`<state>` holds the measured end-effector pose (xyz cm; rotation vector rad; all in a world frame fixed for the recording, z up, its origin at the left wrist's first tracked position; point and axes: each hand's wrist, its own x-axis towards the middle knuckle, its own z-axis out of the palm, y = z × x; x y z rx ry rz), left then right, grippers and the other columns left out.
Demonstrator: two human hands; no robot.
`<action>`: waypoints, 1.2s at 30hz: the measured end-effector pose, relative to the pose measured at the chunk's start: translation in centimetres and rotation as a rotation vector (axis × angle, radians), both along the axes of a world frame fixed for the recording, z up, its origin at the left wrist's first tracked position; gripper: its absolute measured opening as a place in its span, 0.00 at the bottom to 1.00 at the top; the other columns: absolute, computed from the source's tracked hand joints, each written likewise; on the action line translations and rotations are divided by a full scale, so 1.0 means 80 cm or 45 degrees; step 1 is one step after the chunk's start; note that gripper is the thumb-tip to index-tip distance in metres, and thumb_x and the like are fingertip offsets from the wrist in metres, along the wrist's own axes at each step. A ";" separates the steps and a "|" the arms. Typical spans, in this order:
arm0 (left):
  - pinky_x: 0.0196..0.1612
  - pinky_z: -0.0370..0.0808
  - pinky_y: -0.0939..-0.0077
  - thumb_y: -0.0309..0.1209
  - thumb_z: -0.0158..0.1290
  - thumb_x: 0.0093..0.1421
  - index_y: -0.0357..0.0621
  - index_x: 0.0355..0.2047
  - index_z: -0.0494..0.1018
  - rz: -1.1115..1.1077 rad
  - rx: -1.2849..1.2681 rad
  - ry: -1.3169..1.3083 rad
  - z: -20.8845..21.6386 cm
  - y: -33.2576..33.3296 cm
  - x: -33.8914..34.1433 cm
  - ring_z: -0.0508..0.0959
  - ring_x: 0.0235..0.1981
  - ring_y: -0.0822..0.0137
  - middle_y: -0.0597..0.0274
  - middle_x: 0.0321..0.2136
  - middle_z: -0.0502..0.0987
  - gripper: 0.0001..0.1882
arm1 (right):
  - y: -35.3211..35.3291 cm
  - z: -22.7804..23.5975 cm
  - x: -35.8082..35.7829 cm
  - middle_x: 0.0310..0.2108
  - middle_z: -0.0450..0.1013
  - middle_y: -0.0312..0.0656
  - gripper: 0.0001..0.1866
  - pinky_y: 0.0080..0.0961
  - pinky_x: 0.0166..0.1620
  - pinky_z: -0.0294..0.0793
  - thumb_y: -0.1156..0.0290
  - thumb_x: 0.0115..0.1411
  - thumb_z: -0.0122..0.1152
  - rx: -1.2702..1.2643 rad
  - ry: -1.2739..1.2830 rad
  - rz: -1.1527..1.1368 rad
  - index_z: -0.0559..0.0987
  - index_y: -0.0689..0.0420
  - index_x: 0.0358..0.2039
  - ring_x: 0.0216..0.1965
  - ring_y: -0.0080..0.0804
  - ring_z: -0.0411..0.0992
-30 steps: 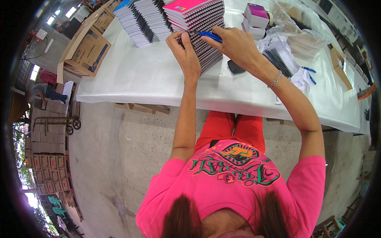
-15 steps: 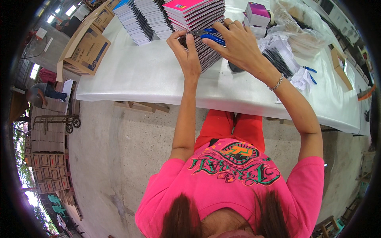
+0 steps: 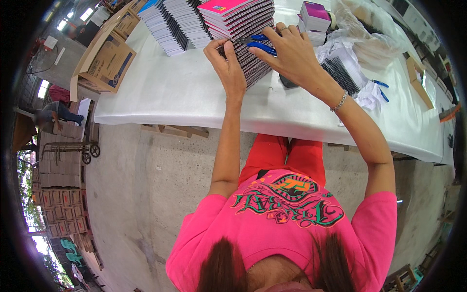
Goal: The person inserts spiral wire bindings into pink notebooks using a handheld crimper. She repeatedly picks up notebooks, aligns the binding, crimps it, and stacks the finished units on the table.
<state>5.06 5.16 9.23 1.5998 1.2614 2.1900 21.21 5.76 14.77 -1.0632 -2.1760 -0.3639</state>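
A tall stack of pink-covered spiral notebooks (image 3: 233, 14) stands on the table, its black coils facing me. My left hand (image 3: 227, 65) is closed at the left end of the coils, thumb and fingers around a notebook's bound edge; a bit of dark coil shows between them. In my right hand (image 3: 292, 51) are blue-handled pliers (image 3: 262, 47), their jaws pointing left to the coil beside my left thumb. The jaw tips are too small to make out clearly. A dark object (image 3: 288, 82) lies partly hidden under my right hand.
Blue-covered notebook stacks (image 3: 165, 29) stand at left, near an open cardboard box (image 3: 104, 65). Purple-covered books (image 3: 315, 18), crumpled clear plastic (image 3: 367, 41), loose black coils (image 3: 339, 74) on white paper and another blue-handled tool (image 3: 380, 87) lie at right. A person (image 3: 58, 114) bends far left.
My hands stay at nearly the same spot on the coils, with the left thumb shifted slightly. The person far left has moved a little.
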 end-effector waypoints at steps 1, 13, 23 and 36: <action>0.57 0.62 0.67 0.39 0.43 0.73 0.34 0.47 0.66 -0.004 0.002 -0.001 0.000 0.000 -0.001 0.66 0.49 0.62 0.54 0.44 0.66 0.17 | 0.001 -0.001 -0.001 0.49 0.73 0.52 0.29 0.47 0.46 0.68 0.41 0.63 0.56 -0.017 0.009 0.013 0.77 0.54 0.49 0.47 0.49 0.71; 0.59 0.61 0.68 0.42 0.39 0.75 0.35 0.48 0.64 0.001 -0.096 -0.061 -0.001 -0.001 -0.001 0.66 0.50 0.63 0.56 0.46 0.65 0.19 | -0.006 0.008 -0.001 0.24 0.77 0.45 0.27 0.40 0.29 0.76 0.42 0.65 0.55 -0.321 0.090 0.036 0.79 0.56 0.41 0.27 0.44 0.78; 0.61 0.58 0.64 0.43 0.39 0.75 0.34 0.53 0.63 -0.071 -0.064 -0.113 -0.011 -0.002 -0.004 0.64 0.54 0.61 0.54 0.50 0.63 0.21 | -0.006 -0.012 -0.003 0.43 0.74 0.51 0.29 0.46 0.47 0.68 0.41 0.61 0.59 0.011 0.077 0.041 0.78 0.55 0.48 0.47 0.47 0.72; 0.59 0.60 0.71 0.40 0.43 0.74 0.35 0.52 0.64 -0.095 -0.070 -0.086 -0.022 -0.003 -0.005 0.65 0.51 0.66 0.57 0.48 0.65 0.19 | -0.010 -0.009 -0.007 0.43 0.74 0.50 0.28 0.45 0.44 0.68 0.42 0.62 0.58 -0.067 0.044 -0.006 0.78 0.56 0.46 0.45 0.47 0.72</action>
